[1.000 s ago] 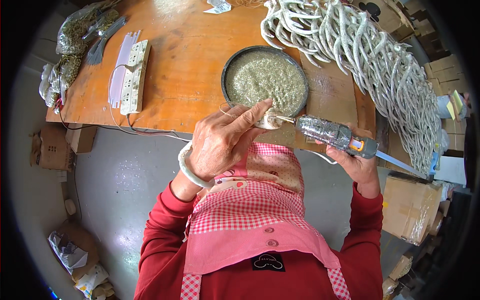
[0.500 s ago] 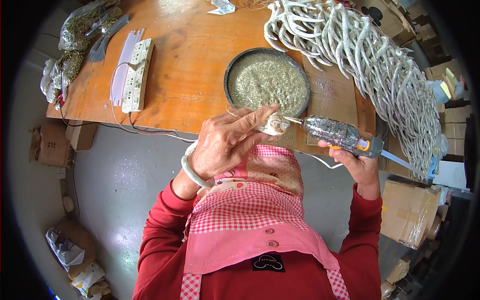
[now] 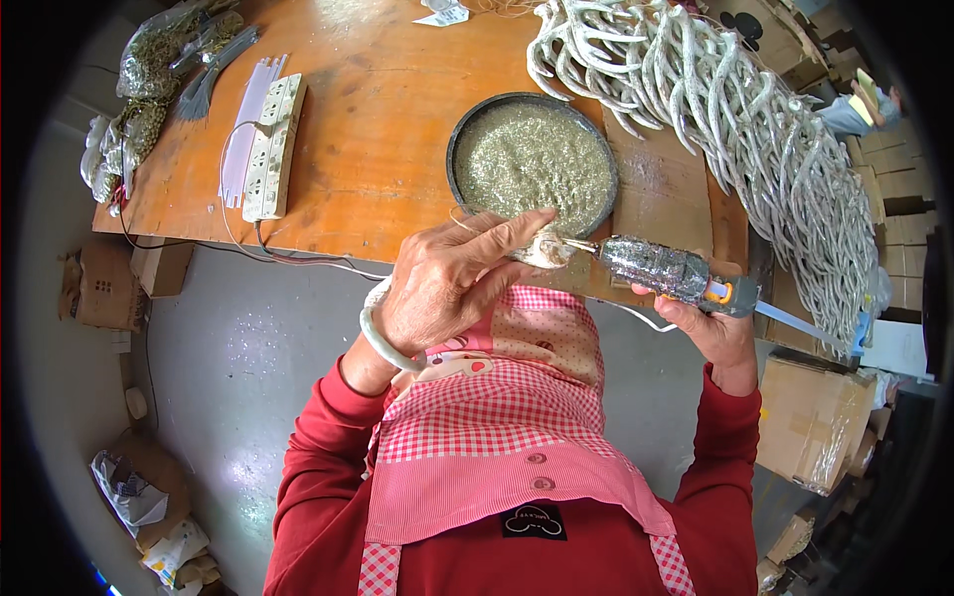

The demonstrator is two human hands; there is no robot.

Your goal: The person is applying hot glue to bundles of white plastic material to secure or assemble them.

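Bright, even daylight, soft shadows, sharp centre, a mild sheen on the table (image 3: 388,129), fisheye bending edges into black corners.

I saw my left hand (image 3: 447,288) raised over the near edge of the wooden surface (image 3: 378,129), its fingers (image 3: 512,230) pinching a small pale piece (image 3: 545,248). My right hand (image 3: 711,333) gripped a glitter-crusted glue gun (image 3: 666,270), its nozzle touching that piece. Just beyond sat a round dark pan (image 3: 532,159) of glitter. A heap of silvery curved stems (image 3: 735,129) lay to the right, a white power strip (image 3: 275,147) well to the left.
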